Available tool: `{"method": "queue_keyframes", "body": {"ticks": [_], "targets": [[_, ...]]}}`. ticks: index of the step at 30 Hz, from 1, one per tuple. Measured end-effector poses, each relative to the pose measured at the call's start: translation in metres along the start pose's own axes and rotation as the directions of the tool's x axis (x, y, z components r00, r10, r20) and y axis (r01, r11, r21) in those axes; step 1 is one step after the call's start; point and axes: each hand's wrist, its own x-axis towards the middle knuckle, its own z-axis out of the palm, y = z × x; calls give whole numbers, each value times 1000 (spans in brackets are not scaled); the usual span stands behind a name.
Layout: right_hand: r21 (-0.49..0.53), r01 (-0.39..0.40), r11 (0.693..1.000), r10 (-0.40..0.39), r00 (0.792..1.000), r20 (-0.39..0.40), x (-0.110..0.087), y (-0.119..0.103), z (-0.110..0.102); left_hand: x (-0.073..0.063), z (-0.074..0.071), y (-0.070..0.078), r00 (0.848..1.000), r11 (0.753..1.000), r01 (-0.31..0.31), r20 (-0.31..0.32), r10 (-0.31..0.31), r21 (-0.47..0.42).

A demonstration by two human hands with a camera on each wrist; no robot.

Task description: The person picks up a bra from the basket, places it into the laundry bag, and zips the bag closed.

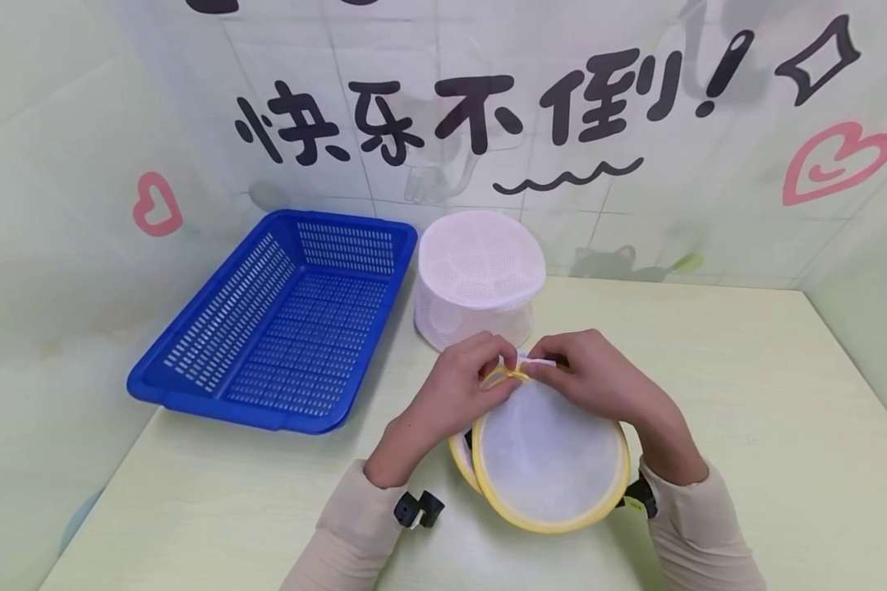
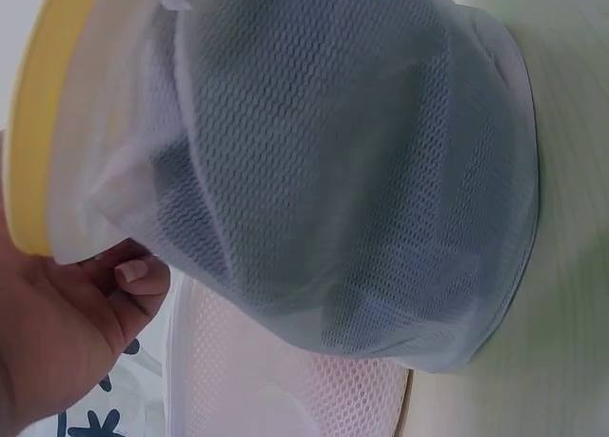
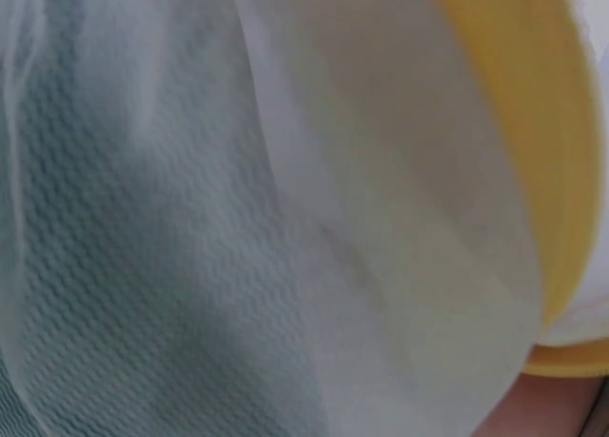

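Observation:
A mesh laundry bag (image 1: pixel 554 460) with yellow edging stands between the forearms, its round yellow-rimmed face turned up toward the head camera. At its far edge my left hand (image 1: pixel 461 382) pinches the yellow trim between thumb and fingers. Close beside it, my right hand (image 1: pixel 599 377) pinches the same edge, where a short white strip (image 1: pixel 540 360) shows. In the left wrist view, the bag's grey-looking mesh side (image 2: pixel 333 170) bulges out next to the left hand (image 2: pixel 86 323). Mesh and yellow trim (image 3: pixel 533 123) fill most of the right wrist view, hiding the right fingers.
Behind the hands stands a pale pink-white round mesh bag (image 1: pixel 480 263), upright against the wall side. A blue plastic basket (image 1: pixel 369 386) with slotted walls sits to the left. The light wooden table (image 1: pixel 769 410) meets a printed wall covering (image 1: pixel 458 180) at the back.

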Motion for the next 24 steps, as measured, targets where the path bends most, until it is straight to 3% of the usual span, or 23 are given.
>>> {"method": "queue_keyframes", "body": {"ticks": [7,14,20,24], "targets": [[-5,1,1000,-1,1000,5,0,0,1,-1,1,-2,999,993,-32,-21,34,117],[-15,12,1000,-13,1000,-18,-1,3,-3,-1,-3,-6,993,989,-108,-29,111,103],[-12,15,1000,-15,999,-34,-3,7,-6,0,-9,-10,982,956,-165,-47,181,241],[-13,34,999,-35,998,-47,-3,7,-7,-1,-9,-14,967,934,-222,-55,247,280]]}}
